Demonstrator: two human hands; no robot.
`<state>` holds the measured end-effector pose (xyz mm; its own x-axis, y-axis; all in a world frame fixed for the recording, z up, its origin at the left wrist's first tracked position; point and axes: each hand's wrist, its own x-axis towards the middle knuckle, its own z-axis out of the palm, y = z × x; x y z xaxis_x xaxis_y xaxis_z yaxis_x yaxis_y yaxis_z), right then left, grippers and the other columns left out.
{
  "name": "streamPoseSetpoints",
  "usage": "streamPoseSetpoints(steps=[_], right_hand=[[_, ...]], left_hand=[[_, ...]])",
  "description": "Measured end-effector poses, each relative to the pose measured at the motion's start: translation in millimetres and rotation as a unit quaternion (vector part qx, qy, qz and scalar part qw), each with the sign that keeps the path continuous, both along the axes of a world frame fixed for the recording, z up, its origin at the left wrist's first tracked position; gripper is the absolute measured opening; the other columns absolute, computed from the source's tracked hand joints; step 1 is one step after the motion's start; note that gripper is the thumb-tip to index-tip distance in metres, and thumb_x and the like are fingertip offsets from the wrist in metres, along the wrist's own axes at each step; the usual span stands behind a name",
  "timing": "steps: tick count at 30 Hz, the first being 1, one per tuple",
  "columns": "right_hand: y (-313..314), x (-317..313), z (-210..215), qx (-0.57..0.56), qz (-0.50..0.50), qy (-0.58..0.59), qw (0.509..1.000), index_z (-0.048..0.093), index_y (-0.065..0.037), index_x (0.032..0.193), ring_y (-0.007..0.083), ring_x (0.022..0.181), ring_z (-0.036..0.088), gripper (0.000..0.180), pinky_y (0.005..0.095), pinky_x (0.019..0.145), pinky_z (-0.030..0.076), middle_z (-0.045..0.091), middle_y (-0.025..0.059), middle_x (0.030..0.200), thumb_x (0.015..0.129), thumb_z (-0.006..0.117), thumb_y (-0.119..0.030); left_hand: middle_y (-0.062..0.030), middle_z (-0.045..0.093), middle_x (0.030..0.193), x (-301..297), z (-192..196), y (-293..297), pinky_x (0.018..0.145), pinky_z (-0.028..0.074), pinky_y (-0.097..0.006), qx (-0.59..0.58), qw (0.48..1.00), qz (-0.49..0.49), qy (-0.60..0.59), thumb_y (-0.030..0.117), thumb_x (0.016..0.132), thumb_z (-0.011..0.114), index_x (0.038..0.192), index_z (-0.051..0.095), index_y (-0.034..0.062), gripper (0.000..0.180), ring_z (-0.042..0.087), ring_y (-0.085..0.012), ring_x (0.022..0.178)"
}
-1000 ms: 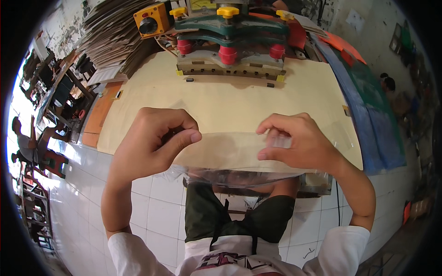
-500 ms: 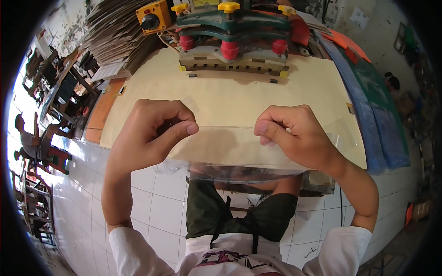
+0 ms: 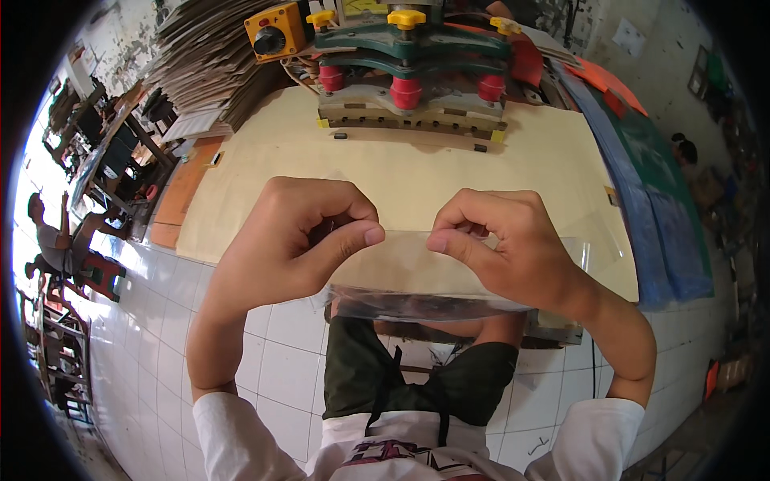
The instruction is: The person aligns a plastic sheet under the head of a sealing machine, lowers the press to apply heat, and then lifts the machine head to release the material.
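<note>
A clear plastic sheet stretches between my hands over the near part of the pale table board, its lower part hanging past the front edge above my lap. My left hand pinches its upper edge between thumb and forefinger. A short way to the right, my right hand pinches the same edge, thumb against the curled forefinger. The sheet is so transparent that its outline shows only in part; whether it is a single layer or a bag I cannot tell.
Beyond my hands stands a green press with yellow knobs and red cylinders. Left of it are a yellow control box and stacked cardboard. Blue plastic sheets drape the table's right side. A person sits far left.
My left hand has moved right, bringing the two pinches closer together. The right hand has shifted slightly left. Both keep hold of the plastic sheet.
</note>
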<state>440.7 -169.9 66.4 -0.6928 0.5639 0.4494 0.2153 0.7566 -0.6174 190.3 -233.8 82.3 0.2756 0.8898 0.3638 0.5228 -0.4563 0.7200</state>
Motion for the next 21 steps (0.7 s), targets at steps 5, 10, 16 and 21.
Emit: streamPoseSetpoints(steps=[5,10,16,21], right_hand=[[0,6,4,-0.049,-0.011,0.001,0.999,0.066,0.003,0.085,0.0158,0.060,0.060,0.012,0.0290,0.059,0.048,0.065,0.0090,0.070,0.091,0.065,-0.007],[1,11,0,-0.079,-0.014,-0.005,0.997,0.066,0.001,0.089,0.0200,0.058,0.059,0.012,0.0317,0.058,0.048,0.063,0.0110,0.069,0.091,0.067,-0.010],[1,8,2,-0.052,-0.010,0.006,0.999,0.065,0.002,0.090,0.0219,0.060,0.061,0.012,0.0315,0.060,0.050,0.064,0.0121,0.072,0.092,0.067,-0.009],[-3,-1,7,-0.013,-0.004,0.022,1.000,0.066,0.002,0.090,0.0158,0.063,0.061,0.009,0.0285,0.062,0.049,0.066,0.0086,0.074,0.092,0.066,-0.007]], left_hand=[[-0.0017,0.059,0.069,-15,3,4,0.054,0.034,-0.026,0.046,0.996,-0.022,0.079,0.019,0.081,0.083,0.078,0.067,0.0015,0.024,0.049,-0.0097,0.055],[-0.0001,0.061,0.073,-19,-1,3,0.076,0.039,-0.032,0.166,0.974,0.013,0.153,0.019,0.077,0.084,0.078,0.069,0.0055,0.020,0.061,-0.0160,0.072],[-0.0034,0.071,0.083,-11,4,3,0.084,0.039,-0.034,0.105,0.989,0.005,0.100,0.015,0.079,0.078,0.079,0.071,0.0078,0.010,0.065,-0.0175,0.080],[-0.0049,0.071,0.079,-8,4,3,0.081,0.042,-0.033,0.105,0.992,-0.019,0.066,0.013,0.080,0.077,0.078,0.069,0.0047,0.012,0.065,-0.0190,0.076]])
